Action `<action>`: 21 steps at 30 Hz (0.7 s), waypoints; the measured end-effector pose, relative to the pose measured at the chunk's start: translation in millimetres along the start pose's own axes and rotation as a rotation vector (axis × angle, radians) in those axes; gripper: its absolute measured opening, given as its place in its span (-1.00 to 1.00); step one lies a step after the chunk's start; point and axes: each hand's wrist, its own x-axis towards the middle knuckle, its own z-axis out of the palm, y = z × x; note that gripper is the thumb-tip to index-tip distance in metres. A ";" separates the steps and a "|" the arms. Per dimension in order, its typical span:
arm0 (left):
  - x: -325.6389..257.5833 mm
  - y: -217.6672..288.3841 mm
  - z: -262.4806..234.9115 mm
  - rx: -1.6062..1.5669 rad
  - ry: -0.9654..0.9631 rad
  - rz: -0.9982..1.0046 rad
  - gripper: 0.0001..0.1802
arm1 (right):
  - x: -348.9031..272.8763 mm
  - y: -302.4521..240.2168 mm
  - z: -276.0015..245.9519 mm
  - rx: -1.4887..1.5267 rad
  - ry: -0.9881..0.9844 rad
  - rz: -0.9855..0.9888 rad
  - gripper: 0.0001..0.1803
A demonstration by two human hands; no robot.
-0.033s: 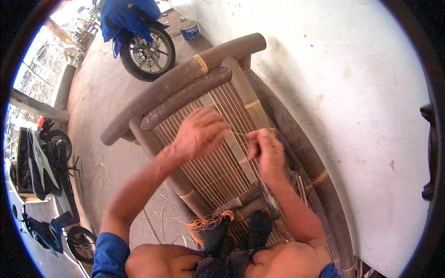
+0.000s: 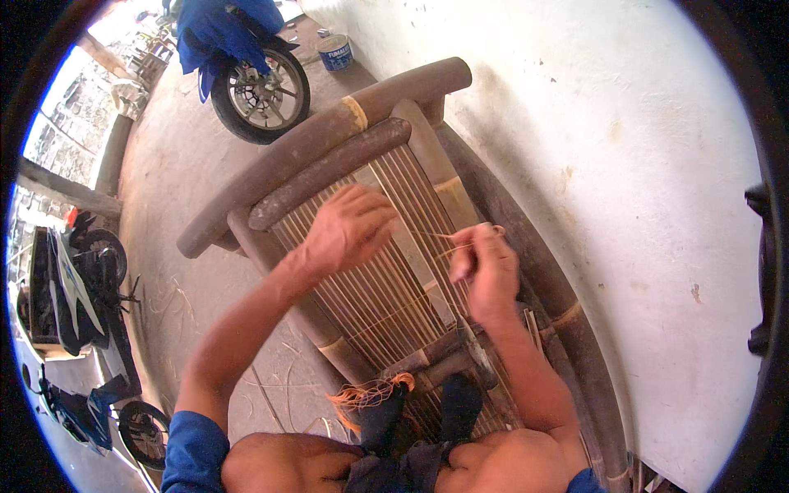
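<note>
A thin, pale brown strip (image 2: 434,235) is drawn between my two hands, above the slatted panel (image 2: 374,283) of a brown bamboo bench. My left hand (image 2: 349,228) has its fingers closed on one end of the strip. The other end is pinched in my right hand (image 2: 491,267), and a bit of strip loops up over those fingers. Lower down, a narrow strip crosses the slats like a lashing. Part of the slats behind my left hand is hidden.
Orange strings (image 2: 370,396) lie by my dark-socked foot (image 2: 383,419). A thick bamboo rail (image 2: 329,156) spans the bench's far end. A white wall (image 2: 641,205) stands at right. Motorbikes (image 2: 90,403) are at left, another wheel (image 2: 261,94) ahead, near a blue-and-white bucket (image 2: 335,53).
My hands have drawn slightly apart: the left moved a little up and left, the right a little to the right. The strip still runs between them.
</note>
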 end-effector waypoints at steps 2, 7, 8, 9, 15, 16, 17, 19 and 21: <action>-3.6 -30.5 9.3 0.114 -0.073 0.023 -0.76 | -0.4 -26.1 -8.7 0.103 0.046 -0.034 -0.49; -14.0 -60.5 25.4 0.155 -0.228 0.007 -0.77 | 1.1 -74.4 -20.1 0.123 0.065 -0.226 -0.47; -14.5 -60.0 25.6 0.146 -0.327 -0.056 -0.76 | 6.3 -85.7 -25.7 0.178 0.005 -0.280 -0.47; -14.3 -59.4 24.2 0.150 -0.316 -0.038 -0.76 | 9.3 -96.3 -31.9 0.176 0.050 -0.255 -0.48; -11.5 -49.1 22.8 0.245 -0.283 0.053 -0.69 | 1.5 -116.5 -56.6 -0.011 0.256 -0.243 -0.51; -11.1 -48.6 23.5 0.248 -0.276 0.070 -0.68 | -6.3 -106.9 -53.0 -0.061 0.212 -0.212 -0.54; -11.0 -48.4 23.8 0.257 -0.271 0.081 -0.66 | -15.9 -94.2 -47.0 -0.132 0.118 -0.118 -0.57; -8.1 -48.4 25.2 0.242 -0.340 0.014 -0.64 | -27.4 -60.7 -30.4 -0.303 -0.125 0.035 -0.62; -2.0 -48.3 24.7 0.230 -0.398 -0.077 -0.58 | -31.8 -14.8 -3.0 -0.387 -0.369 0.170 -0.65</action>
